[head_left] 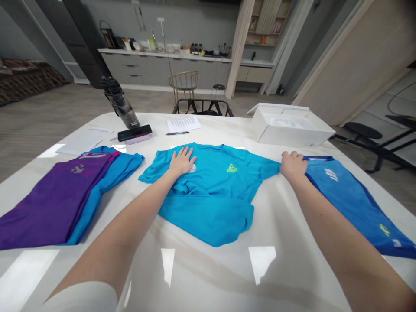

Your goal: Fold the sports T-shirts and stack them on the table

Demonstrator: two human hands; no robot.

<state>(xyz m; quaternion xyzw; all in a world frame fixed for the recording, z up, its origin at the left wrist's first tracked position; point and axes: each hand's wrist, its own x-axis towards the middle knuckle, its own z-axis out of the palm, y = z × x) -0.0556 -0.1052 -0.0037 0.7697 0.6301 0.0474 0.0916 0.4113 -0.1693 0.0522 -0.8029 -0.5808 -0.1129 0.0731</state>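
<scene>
A turquoise T-shirt (208,186) with a yellow-green logo lies on the white table (208,273), its lower part folded up and wrinkled. My left hand (182,162) rests flat on the shirt's chest with fingers spread, partly covering a white print. At the other side, my right hand (293,165) has its fingers closed on the end of the shirt's sleeve, which is drawn out taut. Just beside that hand lies a folded blue garment (347,190) with white stripes. Left of the shirt, a folded purple garment (55,199) overlaps a blue one (108,177).
Toward the back of the table are an open white box (289,130), a dark transparent bottle (121,106), a phone (134,133), a printed sheet (184,124) and a pen (177,133). A black chair (203,108) stands behind the far edge.
</scene>
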